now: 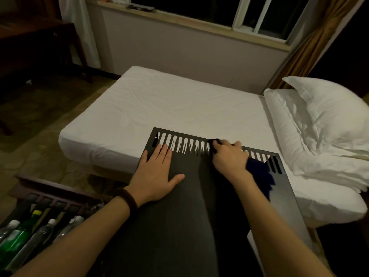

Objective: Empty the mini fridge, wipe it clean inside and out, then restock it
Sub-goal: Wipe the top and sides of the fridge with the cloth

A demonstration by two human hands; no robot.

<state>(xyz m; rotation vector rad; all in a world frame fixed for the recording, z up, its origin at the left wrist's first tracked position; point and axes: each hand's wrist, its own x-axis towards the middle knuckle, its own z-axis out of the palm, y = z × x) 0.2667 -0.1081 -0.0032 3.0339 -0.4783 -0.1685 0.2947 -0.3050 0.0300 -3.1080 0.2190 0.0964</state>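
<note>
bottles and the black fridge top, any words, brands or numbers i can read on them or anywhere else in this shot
None can be read.
Bottles at lower left: one green and several clear; any label print is too dark and blurred to read.
Black fridge top with slots along its far edge: no lettering shows.
Dark cloth gripped by the right hand: no print visible.
Items on the window sill: too small and dim to read.

Flat black fridge top (179, 206), cut with a row of narrow slots showing white just past the left hand's fingertips (162, 147). Dark navy cloth (259, 176) bunched behind the right hand's fingers (217, 145). White bed sheet (159, 102) beyond. Green bottle (18, 238) among clear ones.
</note>
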